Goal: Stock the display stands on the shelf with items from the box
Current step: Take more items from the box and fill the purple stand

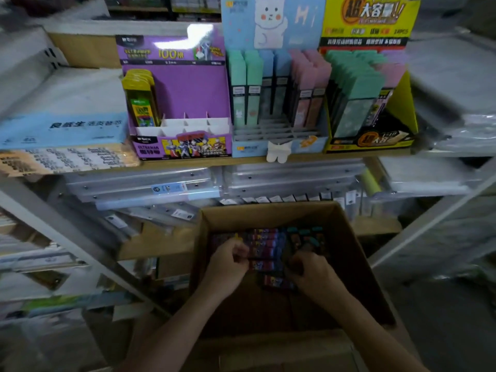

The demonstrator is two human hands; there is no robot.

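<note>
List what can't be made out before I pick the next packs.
Head view only.
- Packs in the box: dim, blurred; labels unreadable.
- Left hand, right hand: fingers curled among packs; grip unclear.
- Purple stand: small print blurred.

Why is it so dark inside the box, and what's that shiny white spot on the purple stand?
Head view: the box sits low in shadow, so its packs look dim; the spot is glare on the glossy top of the purple stand.

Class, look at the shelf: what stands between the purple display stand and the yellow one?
A light-blue display stand with a rabbit on its card, holding pastel packs; head view.
</note>
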